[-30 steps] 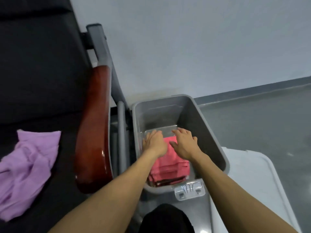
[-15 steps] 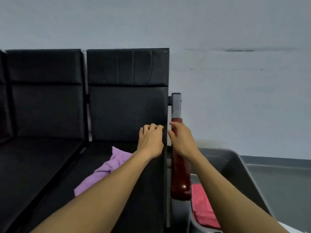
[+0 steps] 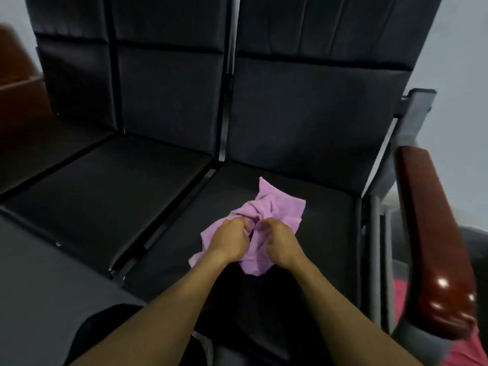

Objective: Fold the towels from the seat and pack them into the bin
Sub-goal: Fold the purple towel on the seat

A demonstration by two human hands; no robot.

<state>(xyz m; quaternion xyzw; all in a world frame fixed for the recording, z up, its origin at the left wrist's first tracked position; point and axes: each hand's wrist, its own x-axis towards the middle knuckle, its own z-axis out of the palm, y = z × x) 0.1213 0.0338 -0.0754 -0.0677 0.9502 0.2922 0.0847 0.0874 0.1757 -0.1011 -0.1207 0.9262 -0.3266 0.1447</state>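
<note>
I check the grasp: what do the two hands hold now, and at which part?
Both the left hand and right hand grip the purple towel near its crumpled middle, fingers curled into the cloth.

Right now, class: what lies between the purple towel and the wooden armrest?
In the head view, only bare black seat cushion and the grey metal frame separate the purple towel from the wooden armrest.

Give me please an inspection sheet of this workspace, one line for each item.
Surface: black seat, padded, bears the towel.
Job's things: purple towel, crumpled, unfolded, on seat; red cloth low right, bin itself not clearly visible.
Clutter: nothing seen.
Grippers: left hand and right hand both grip the towel's near part.
Cables: nothing seen.
Surroundings: wooden armrest right of seat, more black seats left, pale wall behind.
</note>
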